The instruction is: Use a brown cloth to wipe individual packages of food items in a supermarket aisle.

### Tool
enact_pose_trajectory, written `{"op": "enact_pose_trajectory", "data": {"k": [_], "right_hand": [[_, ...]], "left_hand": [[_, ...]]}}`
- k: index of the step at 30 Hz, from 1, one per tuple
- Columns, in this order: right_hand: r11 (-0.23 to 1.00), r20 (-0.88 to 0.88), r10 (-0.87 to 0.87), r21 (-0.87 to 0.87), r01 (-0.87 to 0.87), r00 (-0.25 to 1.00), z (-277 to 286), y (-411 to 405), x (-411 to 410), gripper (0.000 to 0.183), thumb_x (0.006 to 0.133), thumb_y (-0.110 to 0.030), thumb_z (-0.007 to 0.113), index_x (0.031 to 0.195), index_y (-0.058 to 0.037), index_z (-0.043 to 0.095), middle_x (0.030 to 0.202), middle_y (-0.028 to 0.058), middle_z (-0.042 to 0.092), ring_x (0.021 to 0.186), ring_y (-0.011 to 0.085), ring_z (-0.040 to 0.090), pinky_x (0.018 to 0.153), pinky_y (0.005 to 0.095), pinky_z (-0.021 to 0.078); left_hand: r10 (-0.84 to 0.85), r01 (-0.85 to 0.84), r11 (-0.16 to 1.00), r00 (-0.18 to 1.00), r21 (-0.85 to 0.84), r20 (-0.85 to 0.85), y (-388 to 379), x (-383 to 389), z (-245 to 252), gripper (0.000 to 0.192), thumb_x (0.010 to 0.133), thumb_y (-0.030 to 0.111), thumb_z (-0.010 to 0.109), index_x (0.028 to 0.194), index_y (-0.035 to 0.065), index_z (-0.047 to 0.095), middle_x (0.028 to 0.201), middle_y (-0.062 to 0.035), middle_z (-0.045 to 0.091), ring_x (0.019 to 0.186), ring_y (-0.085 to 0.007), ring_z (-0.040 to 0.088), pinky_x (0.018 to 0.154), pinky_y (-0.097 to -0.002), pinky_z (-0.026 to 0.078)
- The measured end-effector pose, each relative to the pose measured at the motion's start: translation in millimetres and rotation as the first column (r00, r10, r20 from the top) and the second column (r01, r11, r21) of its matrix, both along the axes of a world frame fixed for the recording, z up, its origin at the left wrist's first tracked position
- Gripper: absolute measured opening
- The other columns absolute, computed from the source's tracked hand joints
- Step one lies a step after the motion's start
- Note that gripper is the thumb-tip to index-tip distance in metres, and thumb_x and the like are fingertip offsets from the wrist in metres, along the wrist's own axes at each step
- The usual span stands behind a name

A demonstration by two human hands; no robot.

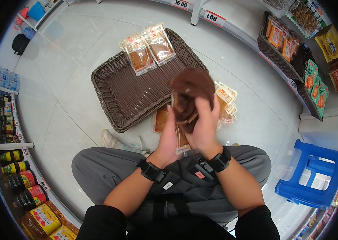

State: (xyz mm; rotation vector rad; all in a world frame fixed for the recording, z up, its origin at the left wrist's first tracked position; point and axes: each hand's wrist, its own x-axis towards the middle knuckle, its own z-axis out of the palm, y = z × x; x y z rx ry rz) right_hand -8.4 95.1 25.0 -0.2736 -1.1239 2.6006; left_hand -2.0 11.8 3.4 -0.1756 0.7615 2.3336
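A dark brown cloth [193, 81], blurred, is bunched in my right hand [205, 130]. My left hand [168, 139] grips a clear-edged food packet [182, 143] with brown contents, upright between my palms; the cloth covers its upper part. Just beyond my hands lies a brown woven basket [113, 96] on the floor. Two rows of similar flat packets [140, 57] overlap at its far side, partly over the rim. More packets [226, 100] are fanned out on the floor to the right of the basket. Another packet [160, 120] shows at its near edge, partly behind my left hand.
Shelves with sauce bottles [26, 178] curve along the left. On the right, a shelf holds a basket of orange packets [280, 40] and green packets [316, 87]. A blue plastic stool [331, 174] is at the lower right. My crossed legs [97, 168] are beneath my hands.
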Motion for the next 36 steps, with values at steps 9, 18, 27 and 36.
{"op": "enact_pose_trajectory", "data": {"k": [9, 18, 27, 36], "right_hand": [[0.963, 0.0, -0.001, -0.269, 0.001, 1.0, 4, 19, -19, 0.027, 0.093, -0.014, 0.053, 0.117, -0.0043, 0.049, 0.108, 0.0075, 0.059, 0.094, 0.0171, 0.061, 0.078, 0.0303, 0.051], [0.905, 0.021, 0.21, -0.381, -0.187, 0.977, -8, -12, 1, 0.03, 0.093, -0.014, 0.053, 0.12, -0.0023, 0.048, 0.111, 0.0073, 0.058, 0.099, 0.0158, 0.058, 0.084, 0.03, 0.0488], [0.89, 0.066, 0.174, -0.438, -0.128, 0.982, -4, -9, 1, 0.03, 0.093, -0.015, 0.052, 0.12, -0.0025, 0.048, 0.112, 0.0075, 0.058, 0.099, 0.0165, 0.059, 0.084, 0.0306, 0.0492], [0.962, 0.109, 0.181, -0.226, -0.153, 0.977, 1, -14, 6, 0.035, 0.091, -0.01, 0.054, 0.124, -0.0007, 0.046, 0.115, 0.0076, 0.056, 0.102, 0.0153, 0.057, 0.087, 0.0299, 0.0474]], "left_hand": [[-0.214, 0.197, 0.97, 0.971, 0.14, 0.112, -8, -3, -14, 0.074, 0.089, 0.067, 0.03, 0.135, 0.0091, 0.038, 0.127, -0.01, 0.052, 0.111, -0.0252, 0.056, 0.093, -0.0406, 0.047], [0.023, -0.074, 0.938, 0.988, 0.338, 0.152, -15, -6, -7, 0.063, 0.093, 0.058, 0.036, 0.136, 0.0121, 0.039, 0.134, -0.0067, 0.047, 0.117, -0.0235, 0.05, 0.1, -0.0373, 0.041], [-0.007, -0.093, 0.91, 0.971, 0.405, 0.239, -15, -13, -6, 0.056, 0.095, 0.05, 0.04, 0.133, 0.0092, 0.043, 0.134, -0.0106, 0.047, 0.118, -0.0268, 0.049, 0.102, -0.0412, 0.039], [0.187, -0.213, 0.896, 0.977, 0.39, 0.102, -38, -42, -7, 0.058, 0.097, 0.049, 0.033, 0.134, 0.0049, 0.039, 0.132, -0.0136, 0.048, 0.119, -0.0285, 0.048, 0.103, -0.0425, 0.037]]}}
